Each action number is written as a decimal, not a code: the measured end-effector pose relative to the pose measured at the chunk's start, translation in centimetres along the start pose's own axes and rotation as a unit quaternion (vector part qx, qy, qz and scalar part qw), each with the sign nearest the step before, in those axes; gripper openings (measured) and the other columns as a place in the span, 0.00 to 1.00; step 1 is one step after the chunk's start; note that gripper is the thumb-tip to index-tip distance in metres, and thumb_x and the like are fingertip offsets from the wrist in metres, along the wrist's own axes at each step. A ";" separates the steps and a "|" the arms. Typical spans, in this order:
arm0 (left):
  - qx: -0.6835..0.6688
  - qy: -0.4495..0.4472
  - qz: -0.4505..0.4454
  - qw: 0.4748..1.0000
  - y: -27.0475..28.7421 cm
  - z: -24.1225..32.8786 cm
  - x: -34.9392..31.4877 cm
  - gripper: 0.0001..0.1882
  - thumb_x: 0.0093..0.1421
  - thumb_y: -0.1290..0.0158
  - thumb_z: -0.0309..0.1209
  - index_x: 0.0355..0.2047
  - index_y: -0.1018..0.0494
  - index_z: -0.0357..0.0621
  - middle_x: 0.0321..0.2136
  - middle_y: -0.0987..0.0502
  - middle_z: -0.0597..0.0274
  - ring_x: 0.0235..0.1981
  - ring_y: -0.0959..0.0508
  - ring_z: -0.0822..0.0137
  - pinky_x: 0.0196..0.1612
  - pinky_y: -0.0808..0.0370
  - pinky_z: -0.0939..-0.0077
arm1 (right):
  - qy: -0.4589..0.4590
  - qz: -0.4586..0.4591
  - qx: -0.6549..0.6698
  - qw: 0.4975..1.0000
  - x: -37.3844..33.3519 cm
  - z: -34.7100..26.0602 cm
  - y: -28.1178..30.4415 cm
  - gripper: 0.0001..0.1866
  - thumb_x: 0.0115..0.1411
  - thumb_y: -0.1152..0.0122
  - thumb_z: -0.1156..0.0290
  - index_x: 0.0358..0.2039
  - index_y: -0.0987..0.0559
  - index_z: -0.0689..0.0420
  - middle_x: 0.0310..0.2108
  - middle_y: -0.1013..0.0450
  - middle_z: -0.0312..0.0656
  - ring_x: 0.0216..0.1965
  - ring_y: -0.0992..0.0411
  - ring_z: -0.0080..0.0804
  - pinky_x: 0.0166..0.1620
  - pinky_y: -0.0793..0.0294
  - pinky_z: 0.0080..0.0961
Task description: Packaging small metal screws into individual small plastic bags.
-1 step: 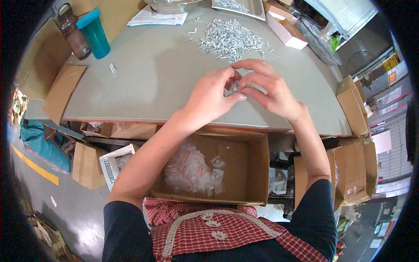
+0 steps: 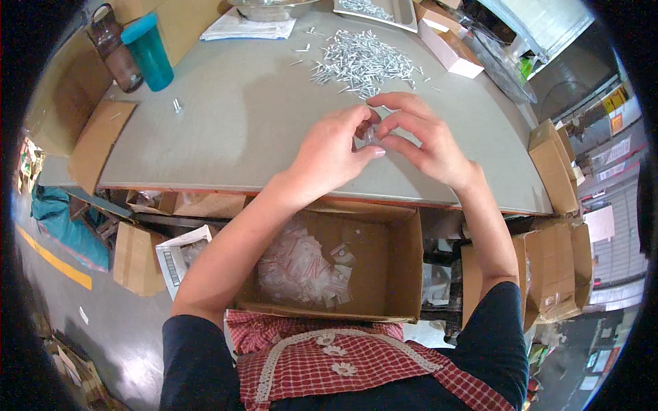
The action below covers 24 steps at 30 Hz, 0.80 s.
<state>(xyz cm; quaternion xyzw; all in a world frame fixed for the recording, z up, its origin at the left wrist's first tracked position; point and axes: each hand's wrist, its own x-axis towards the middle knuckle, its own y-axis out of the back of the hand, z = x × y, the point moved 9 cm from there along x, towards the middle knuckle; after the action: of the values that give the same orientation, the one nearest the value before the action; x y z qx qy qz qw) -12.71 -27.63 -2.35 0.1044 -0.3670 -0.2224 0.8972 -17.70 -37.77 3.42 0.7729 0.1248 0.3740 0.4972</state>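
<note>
Above the near part of the table, my left hand (image 2: 332, 145) is curled closed around a small clear plastic bag (image 2: 369, 135). The thumb and fingers of my right hand (image 2: 421, 140) pinch at the bag's right edge, with the other fingers arched above it. What the bag holds, if anything, is too small and hidden to make out. Just beyond my hands lies a loose pile of silver screws (image 2: 363, 60). Below the table edge, an open cardboard box (image 2: 387, 264) contains a heap of small clear bags with red strips (image 2: 298, 267).
Two loose screws (image 2: 177, 105) lie at the left, near a teal tumbler (image 2: 149, 58) and a brown bottle (image 2: 113, 51). A metal tray (image 2: 410, 20) of screws, papers (image 2: 247, 29) and a pink-white box (image 2: 449, 51) line the far side. Cardboard cartons (image 2: 552, 168) flank the right edge.
The fingers of my right hand have shifted very slightly at the bag, and its visible edge looks a little different. Everything else stays in place.
</note>
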 end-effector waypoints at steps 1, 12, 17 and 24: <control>0.000 0.001 0.001 1.000 -0.1 -0.1 0.0 0.16 0.55 0.34 0.29 0.41 0.26 0.38 0.33 0.18 0.54 0.33 0.18 0.59 0.36 0.22 0.67 | -0.034 0.017 0.019 0.999 -0.2 0.6 0.3 0.07 0.56 0.35 0.78 0.36 0.21 0.59 0.56 0.28 0.46 0.57 0.30 0.48 0.59 0.31 0.40; -0.046 0.109 0.001 0.993 -0.3 -3.5 -0.5 0.10 0.62 0.43 0.24 0.44 0.23 0.37 0.35 0.16 0.59 0.36 0.18 0.71 0.37 0.22 0.73 | -0.171 0.121 0.010 0.978 -3.6 1.5 3.5 0.04 0.59 0.34 0.77 0.34 0.20 0.61 0.45 0.22 0.42 0.48 0.25 0.33 0.50 0.25 0.30; -0.264 0.169 -0.065 0.947 -1.8 -0.7 -0.6 0.10 0.62 0.41 0.30 0.41 0.21 0.39 0.34 0.18 0.64 0.36 0.19 0.73 0.35 0.24 0.76 | -0.326 0.081 0.273 0.901 -5.6 1.2 2.5 0.06 0.62 0.36 0.76 0.36 0.21 0.65 0.29 0.21 0.39 0.29 0.23 0.22 0.36 0.23 0.20; -0.251 0.212 -0.140 0.934 -3.4 2.9 -1.6 0.06 0.59 0.42 0.31 0.32 0.21 0.41 0.26 0.21 0.67 0.26 0.24 0.77 0.26 0.31 0.80 | -0.338 0.055 0.343 0.875 -7.2 -1.7 1.8 0.07 0.64 0.37 0.73 0.39 0.21 0.63 0.29 0.21 0.38 0.29 0.23 0.22 0.34 0.24 0.19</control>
<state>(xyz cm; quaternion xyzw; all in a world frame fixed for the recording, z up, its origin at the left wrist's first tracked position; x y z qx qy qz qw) -16.86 -29.95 -2.43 -0.0291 -0.0817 -0.4036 0.9108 -24.20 -41.54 2.05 0.9798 0.0268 0.0509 0.1915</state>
